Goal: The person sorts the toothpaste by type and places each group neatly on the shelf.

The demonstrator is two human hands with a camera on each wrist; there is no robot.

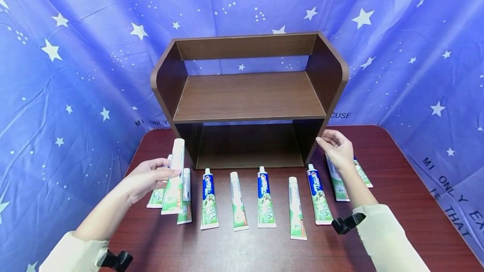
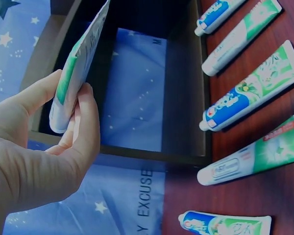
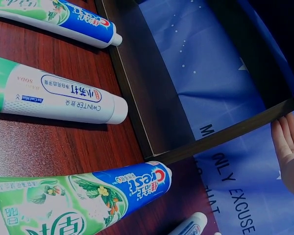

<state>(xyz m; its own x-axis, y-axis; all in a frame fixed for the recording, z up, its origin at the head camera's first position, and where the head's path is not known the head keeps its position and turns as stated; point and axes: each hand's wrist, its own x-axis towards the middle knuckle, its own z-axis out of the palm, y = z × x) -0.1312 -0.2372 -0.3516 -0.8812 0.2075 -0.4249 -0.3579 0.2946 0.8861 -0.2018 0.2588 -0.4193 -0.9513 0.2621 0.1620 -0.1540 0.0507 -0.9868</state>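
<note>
A white and green toothpaste tube [image 1: 174, 186] stands raised in my left hand [image 1: 145, 177], pinched between thumb and fingers with its cap end up. In the left wrist view the same tube [image 2: 68, 88] shows edge-on before the brown wooden shelf [image 2: 179, 157]. My right hand [image 1: 339, 149] is at the shelf's right side panel [image 1: 328, 79]. Seen from the right wrist, the thumb and fingers [image 3: 280, 134] grip that panel's front edge from both sides. Under the left hand, two tubes on the table are partly covered.
Several toothpaste tubes lie in a row on the dark red table [image 1: 272, 251], blue-and-green Crest tubes [image 1: 266, 198] alternating with white-and-green ones [image 1: 296, 209], caps toward the shelf. The shelf has two levels. A blue star-patterned curtain [image 1: 94, 53] hangs behind and at both sides.
</note>
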